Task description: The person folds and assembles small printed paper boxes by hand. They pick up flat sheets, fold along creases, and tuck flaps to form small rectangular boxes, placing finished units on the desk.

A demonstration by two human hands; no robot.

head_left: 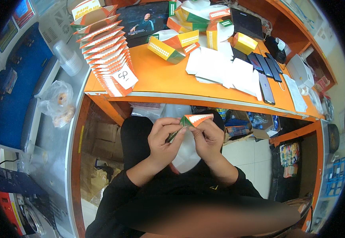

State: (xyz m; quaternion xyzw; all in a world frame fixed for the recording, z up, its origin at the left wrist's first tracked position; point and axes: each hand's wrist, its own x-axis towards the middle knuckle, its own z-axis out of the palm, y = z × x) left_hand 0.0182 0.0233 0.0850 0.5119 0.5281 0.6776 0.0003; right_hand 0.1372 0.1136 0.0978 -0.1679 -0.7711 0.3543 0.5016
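Observation:
Over my lap, both hands grip one small paper carton, orange and green outside with a white inner face. My left hand pinches its green corner, thumb and fingers closed on the card. The fingers of my right hand are closed on its orange edge, with the thumb near the left thumb. Part of the carton is hidden behind my fingers. Beyond my hands, several folded cartons in yellow, orange and green lie loosely on the orange table. White flat sheets lie beside them.
A tall nested stack of cartons with a handwritten card stands at the table's left. Several phones lie at the right, near a white device. A metal counter at left bears plastic cups and a bag of round food.

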